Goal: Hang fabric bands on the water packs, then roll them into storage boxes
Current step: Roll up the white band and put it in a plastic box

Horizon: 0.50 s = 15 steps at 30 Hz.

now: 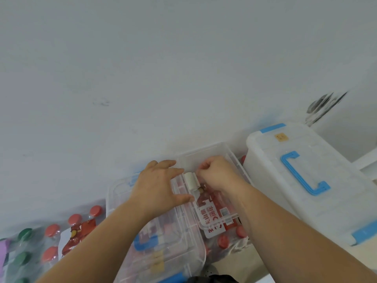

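A small white roll of fabric band is held over an open clear storage box. My right hand pinches the roll's right end with curled fingers. My left hand lies with fingers spread on the clear lid beside the box, its fingertips touching the roll's left end. Under the box lies a water pack with a red and white label and red caps.
A large white storage box with a blue handle and blue clips stands at the right. At the left lie more water packs with red and green caps. A grey wall fills the upper view.
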{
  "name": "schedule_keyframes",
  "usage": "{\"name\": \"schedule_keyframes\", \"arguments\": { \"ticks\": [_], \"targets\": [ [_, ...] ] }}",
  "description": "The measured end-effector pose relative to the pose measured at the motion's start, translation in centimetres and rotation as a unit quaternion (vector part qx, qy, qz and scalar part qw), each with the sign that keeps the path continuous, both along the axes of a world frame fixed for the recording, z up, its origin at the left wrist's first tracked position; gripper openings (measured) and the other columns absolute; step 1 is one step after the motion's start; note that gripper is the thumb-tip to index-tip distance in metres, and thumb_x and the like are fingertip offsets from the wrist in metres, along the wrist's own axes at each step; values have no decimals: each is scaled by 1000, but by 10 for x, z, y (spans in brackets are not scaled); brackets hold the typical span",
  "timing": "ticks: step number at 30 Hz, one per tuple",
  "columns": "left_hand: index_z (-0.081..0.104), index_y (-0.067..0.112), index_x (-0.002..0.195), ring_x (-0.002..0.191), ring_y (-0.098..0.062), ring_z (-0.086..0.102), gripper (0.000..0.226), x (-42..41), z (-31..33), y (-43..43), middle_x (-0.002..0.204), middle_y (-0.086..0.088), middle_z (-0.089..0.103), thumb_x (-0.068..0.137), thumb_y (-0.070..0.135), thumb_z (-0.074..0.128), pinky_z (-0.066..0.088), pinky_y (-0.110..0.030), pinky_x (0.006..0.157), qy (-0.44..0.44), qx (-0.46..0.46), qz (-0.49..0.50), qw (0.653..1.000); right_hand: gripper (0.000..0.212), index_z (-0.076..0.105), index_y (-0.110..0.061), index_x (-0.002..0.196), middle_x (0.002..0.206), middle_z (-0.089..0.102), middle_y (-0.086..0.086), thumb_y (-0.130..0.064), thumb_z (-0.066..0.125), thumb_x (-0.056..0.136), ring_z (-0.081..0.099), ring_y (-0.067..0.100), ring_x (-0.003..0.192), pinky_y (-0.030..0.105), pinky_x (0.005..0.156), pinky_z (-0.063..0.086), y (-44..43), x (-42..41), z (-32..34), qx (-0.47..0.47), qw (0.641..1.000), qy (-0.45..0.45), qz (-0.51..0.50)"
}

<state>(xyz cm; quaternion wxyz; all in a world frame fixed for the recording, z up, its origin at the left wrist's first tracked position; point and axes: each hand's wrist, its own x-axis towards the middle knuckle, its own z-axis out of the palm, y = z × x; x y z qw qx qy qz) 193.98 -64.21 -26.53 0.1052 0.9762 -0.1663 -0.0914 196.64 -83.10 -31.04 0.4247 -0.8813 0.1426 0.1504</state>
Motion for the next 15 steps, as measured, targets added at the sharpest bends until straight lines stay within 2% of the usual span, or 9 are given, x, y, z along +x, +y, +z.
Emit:
{"name": "schedule_keyframes", "arguments": {
  "ticks": [4,7,11,15],
  "targets": [
    [57,34,137,134,-18,44,75,-9,6,18,149,7,49,74,74,65,32,-31,113,-45,-36,26,998,12,77,-22,96,94,75,-8,-29,68,93,69,11,87,35,82,58,14,-21,32,-12,992,-121,-17],
    [58,33,136,133,-19,45,75,-25,9,46,149,5,50,73,73,67,35,-34,112,-53,-48,48,996,17,76,-24,99,94,74,-10,-38,71,91,69,9,84,32,73,59,35,-43,46,-29,987,-157,14],
    [53,34,140,135,-22,42,86,-47,4,90,151,4,45,69,83,52,34,-37,113,-58,-32,74,995,35,72,-20,116,115,72,0,-43,72,89,67,19,104,36,96,51,63,-73,46,-124,980,-141,72],
    [43,31,147,139,-25,35,105,-68,0,124,155,0,37,60,91,42,32,-40,116,-51,-33,103,993,41,71,-15,118,115,66,8,-40,74,86,61,27,112,36,96,49,82,-100,39,-185,970,-139,68]
  ]
}}
